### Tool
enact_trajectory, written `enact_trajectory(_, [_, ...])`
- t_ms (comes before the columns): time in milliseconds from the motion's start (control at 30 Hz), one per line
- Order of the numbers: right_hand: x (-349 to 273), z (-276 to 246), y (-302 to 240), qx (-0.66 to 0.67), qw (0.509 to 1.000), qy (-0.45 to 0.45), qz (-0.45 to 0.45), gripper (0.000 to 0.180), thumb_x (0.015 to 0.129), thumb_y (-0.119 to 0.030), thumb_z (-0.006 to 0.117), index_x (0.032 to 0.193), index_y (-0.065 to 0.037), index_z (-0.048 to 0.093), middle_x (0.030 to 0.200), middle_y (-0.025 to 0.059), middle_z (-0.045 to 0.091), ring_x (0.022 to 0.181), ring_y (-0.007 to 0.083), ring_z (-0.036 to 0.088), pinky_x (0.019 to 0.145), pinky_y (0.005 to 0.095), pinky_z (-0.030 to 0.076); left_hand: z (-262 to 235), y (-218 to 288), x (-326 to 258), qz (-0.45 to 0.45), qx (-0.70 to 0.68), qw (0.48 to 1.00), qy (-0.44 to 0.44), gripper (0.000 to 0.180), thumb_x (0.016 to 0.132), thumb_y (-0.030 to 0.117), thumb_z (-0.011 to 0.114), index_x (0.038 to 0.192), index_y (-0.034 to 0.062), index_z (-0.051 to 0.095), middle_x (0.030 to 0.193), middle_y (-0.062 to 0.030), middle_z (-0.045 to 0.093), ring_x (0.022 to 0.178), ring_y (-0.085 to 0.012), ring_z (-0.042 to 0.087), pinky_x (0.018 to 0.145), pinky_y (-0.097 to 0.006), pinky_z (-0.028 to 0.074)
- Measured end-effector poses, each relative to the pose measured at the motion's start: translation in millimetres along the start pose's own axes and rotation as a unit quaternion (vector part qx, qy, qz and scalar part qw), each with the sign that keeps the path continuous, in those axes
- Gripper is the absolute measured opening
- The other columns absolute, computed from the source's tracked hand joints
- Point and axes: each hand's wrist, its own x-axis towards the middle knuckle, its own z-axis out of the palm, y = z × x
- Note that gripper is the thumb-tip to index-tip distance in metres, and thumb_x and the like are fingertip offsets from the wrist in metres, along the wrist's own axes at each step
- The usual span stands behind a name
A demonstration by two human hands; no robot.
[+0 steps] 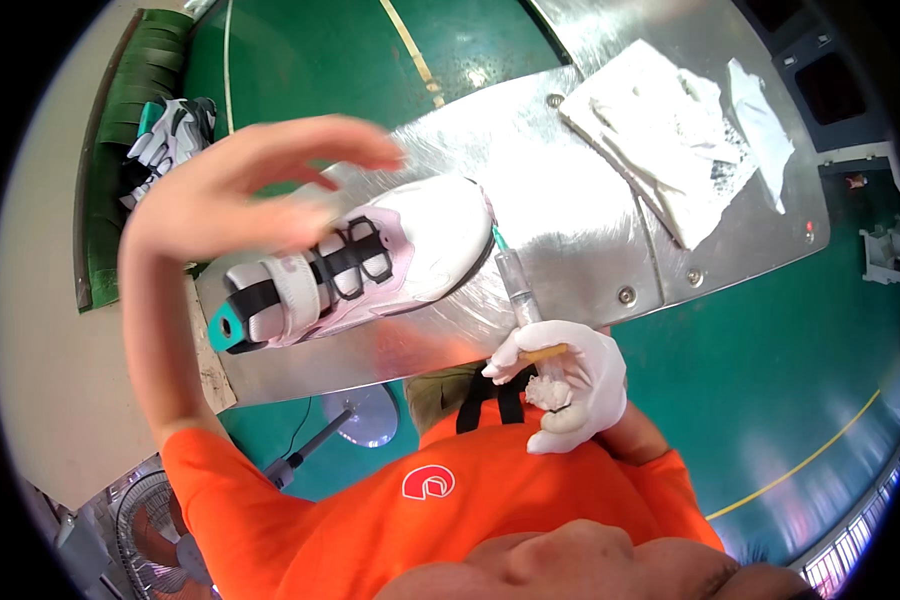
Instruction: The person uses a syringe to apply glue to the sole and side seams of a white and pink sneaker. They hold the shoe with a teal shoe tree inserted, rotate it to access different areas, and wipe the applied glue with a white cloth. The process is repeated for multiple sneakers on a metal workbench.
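A white and pale pink sneaker (440,225) with black straps lies on its side or at a tilt on the metal table, toe to the right. A teal shoe last (226,328) shows at its ankle opening. My bare left hand (235,195) hovers over the shoe's upper edge, blurred, with thumb and fingers apart and nothing between them. My right hand (600,375), in a white glove, is closed around a clear syringe (516,278). The syringe's green tip (499,237) points away from me, close to the toe's sole edge; contact cannot be made out.
White cloths (655,135) lie on the far right of the metal table (570,215). More sneakers (178,135) rest on a green belt (100,230) at the far left. A fan (155,530) and a round stand base (368,416) are on the near left.
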Motion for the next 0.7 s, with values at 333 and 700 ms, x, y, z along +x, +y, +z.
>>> enact_trajectory(333, [2.9,5.1,-46.7,0.097,0.995,0.001,0.002,0.081,0.058,-0.005,0.077,0.129,0.007,0.042,0.104,0.0205,0.06,0.098,0.0328,0.065,0.083,0.0406,0.056,46.7,-2.3,52.1,0.049,0.061,0.997,0.007,0.046,0.089,0.038,0.069,0.114,0.0002,0.063,0.105,-0.0108,0.066,0.097,-0.0189,0.058,0.086,-0.031,0.046])
enact_trajectory(700, [92.7,53.6,-134.6,0.014,0.969,-0.241,-0.059,0.095,0.048,-0.011,0.089,0.129,0.009,0.044,0.104,0.0206,0.06,0.093,0.0291,0.066,0.08,0.0359,0.055,74.6,9.4,-72.3,0.265,-0.188,0.853,0.408,0.049,0.087,0.027,0.072,0.122,-0.0015,0.056,0.111,-0.0052,0.062,0.104,-0.0135,0.057,0.093,-0.028,0.044])
